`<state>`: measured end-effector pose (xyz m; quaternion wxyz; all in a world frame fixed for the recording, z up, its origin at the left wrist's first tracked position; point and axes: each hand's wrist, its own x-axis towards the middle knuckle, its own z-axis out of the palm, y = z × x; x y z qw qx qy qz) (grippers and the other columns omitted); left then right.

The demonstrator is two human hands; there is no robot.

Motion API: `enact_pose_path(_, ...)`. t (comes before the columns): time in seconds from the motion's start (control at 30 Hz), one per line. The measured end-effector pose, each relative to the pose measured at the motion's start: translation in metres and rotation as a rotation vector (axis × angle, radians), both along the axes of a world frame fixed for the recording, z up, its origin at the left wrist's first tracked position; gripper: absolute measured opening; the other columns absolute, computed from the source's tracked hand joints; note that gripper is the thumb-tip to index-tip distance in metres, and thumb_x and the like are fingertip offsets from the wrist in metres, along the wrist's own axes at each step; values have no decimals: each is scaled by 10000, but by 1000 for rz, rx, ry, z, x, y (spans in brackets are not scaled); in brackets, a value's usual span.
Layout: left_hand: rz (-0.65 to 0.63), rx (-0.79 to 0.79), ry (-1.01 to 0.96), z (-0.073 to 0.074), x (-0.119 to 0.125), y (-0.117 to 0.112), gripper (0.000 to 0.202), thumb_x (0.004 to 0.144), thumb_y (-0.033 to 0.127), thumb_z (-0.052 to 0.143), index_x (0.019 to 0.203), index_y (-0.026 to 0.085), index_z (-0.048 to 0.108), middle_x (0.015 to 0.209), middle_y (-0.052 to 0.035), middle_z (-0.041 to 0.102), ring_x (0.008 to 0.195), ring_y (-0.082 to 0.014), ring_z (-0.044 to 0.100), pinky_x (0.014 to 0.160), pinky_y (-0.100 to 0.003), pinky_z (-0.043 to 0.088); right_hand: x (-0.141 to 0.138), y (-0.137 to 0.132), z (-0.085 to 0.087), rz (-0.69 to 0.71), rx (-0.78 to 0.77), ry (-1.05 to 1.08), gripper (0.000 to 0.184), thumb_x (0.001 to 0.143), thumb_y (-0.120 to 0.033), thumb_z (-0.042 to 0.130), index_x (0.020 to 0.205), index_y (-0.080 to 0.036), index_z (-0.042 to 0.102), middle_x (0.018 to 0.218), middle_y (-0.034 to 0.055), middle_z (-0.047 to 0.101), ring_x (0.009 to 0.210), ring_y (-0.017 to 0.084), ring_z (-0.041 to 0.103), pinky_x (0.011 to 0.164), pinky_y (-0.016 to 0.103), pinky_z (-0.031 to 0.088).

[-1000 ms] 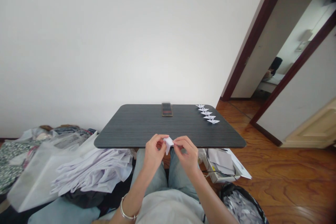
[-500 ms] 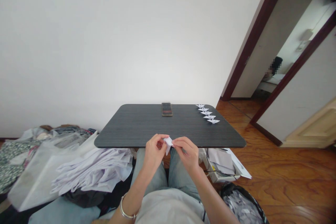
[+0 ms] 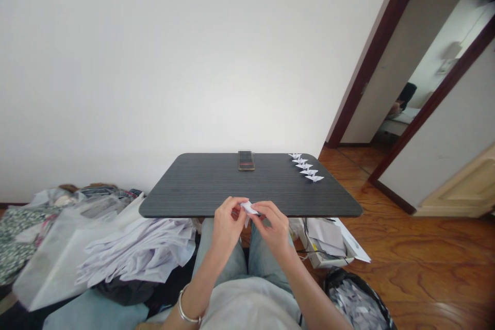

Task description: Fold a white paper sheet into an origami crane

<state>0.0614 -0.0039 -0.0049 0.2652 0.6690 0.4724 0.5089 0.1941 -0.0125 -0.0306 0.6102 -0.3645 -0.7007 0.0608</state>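
A small folded white paper piece (image 3: 248,209) is pinched between both hands at the near edge of a dark grey table (image 3: 201,185). My left hand (image 3: 227,224) grips its left side with fingers curled. My right hand (image 3: 273,227) pinches its right side. Both hands hover above my lap, just in front of the table edge. A silver bracelet sits on my left wrist.
A row of several folded white paper shapes (image 3: 306,168) lines the table's far right. A phone (image 3: 246,160) lies at the far middle edge. White sheets (image 3: 135,250) and bags pile left; a box of papers (image 3: 328,240) and a bin (image 3: 358,301) stand right. A doorway opens right.
The paper piece has been turned flatter between the fingertips, and my right hand has shifted slightly left and up. The table items have not moved.
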Motion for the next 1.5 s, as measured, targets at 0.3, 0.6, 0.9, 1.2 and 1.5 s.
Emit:
enact_pose_path(0.3,-8,-5,17,3,-2,-4,250,725,77,500,869,179,677,700,1,593,584,-105,566,576,-204,464,3,0,2,-10,-69,94,106,831,-184,565,792,-212,660,759,48,683,703,177,638,556,274,501)
enact_pose_path(0.6,2,-19,8,2,-2,-3,252,721,76,496,865,180,675,688,4,589,569,-104,564,542,-196,456,3,-4,9,11,-69,94,115,833,-207,561,775,-212,661,744,50,687,689,187,637,565,287,497)
enact_pose_path(0.9,8,-31,32,3,-1,-4,232,744,99,491,876,169,668,696,-2,578,575,-108,572,519,-194,454,1,-7,15,-14,-73,123,116,828,-164,540,783,-209,636,744,41,663,690,176,624,535,260,484)
enact_pose_path(1.2,3,-12,50,1,-2,-3,236,743,95,490,879,168,669,714,-5,587,591,-108,579,534,-195,468,3,-4,7,51,-175,240,108,823,-170,548,787,-207,642,767,41,647,703,169,614,553,254,509)
enact_pose_path(1.5,17,7,65,1,-1,-4,213,763,108,494,877,166,665,726,-11,599,609,-110,590,543,-197,472,1,-2,6,99,-231,290,112,754,-172,650,857,-214,660,762,27,648,694,167,617,544,241,512)
